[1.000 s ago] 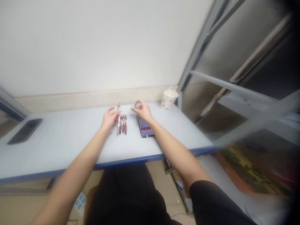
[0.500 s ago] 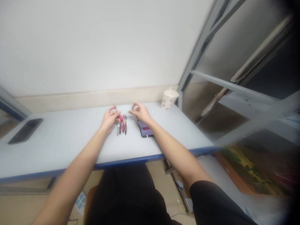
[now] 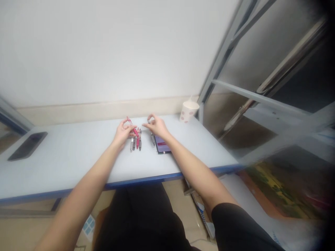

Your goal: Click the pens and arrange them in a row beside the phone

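Observation:
Between the fingers of my left hand (image 3: 123,132) is a red pen (image 3: 135,132), tilted above a row of pens. That row lies side by side on the table, with grey pens (image 3: 131,144) and another red pen (image 3: 137,143) among them; my fingers partly cover their upper ends. My right hand (image 3: 157,126) pinches the upper end of a dark grey pen (image 3: 152,138), which points down toward the table. A purple-screened device (image 3: 162,147) with a dark edge lies beside that pen, partly hidden under my right wrist.
A dark phone (image 3: 28,146) lies at the table's left. Near the back right corner stands a spotted paper cup (image 3: 188,111). A metal frame (image 3: 209,87) rises at the right, and a wall backs the table (image 3: 75,153).
The grey pen in my right hand has swung left, off the purple device, and hangs more steeply. The red pen in my left hand has shifted slightly right.

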`<state>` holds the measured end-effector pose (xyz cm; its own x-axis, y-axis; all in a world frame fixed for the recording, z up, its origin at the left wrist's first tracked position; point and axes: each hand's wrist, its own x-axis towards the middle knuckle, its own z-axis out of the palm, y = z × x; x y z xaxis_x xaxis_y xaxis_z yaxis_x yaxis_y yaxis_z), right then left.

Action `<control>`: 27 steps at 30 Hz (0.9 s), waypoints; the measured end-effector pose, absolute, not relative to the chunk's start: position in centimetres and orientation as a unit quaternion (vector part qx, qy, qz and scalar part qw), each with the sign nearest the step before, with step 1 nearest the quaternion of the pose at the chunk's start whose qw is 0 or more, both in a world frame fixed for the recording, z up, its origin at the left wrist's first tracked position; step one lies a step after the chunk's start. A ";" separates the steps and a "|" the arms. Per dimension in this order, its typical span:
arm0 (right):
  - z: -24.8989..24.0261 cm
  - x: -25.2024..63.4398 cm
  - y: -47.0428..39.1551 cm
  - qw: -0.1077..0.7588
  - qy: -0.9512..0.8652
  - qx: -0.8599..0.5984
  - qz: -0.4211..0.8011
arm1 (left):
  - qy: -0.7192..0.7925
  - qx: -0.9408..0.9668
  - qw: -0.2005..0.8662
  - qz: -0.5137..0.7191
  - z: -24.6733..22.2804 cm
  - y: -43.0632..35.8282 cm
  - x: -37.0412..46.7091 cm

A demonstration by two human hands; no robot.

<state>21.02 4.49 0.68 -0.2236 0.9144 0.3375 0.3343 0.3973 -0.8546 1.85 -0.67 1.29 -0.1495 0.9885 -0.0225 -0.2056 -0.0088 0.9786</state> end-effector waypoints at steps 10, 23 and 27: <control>1.3 21.4 4.0 0.446 -0.684 -0.432 0.384 | 0.478 0.404 0.504 0.595 1.2 -0.6 1.7; 1.0 22.8 6.2 0.272 -0.776 -0.479 0.308 | 0.475 0.379 0.518 0.602 1.3 -0.4 1.7; 1.1 23.3 6.3 0.230 -0.789 -0.508 0.258 | 0.473 0.382 0.539 0.583 1.9 -0.8 1.8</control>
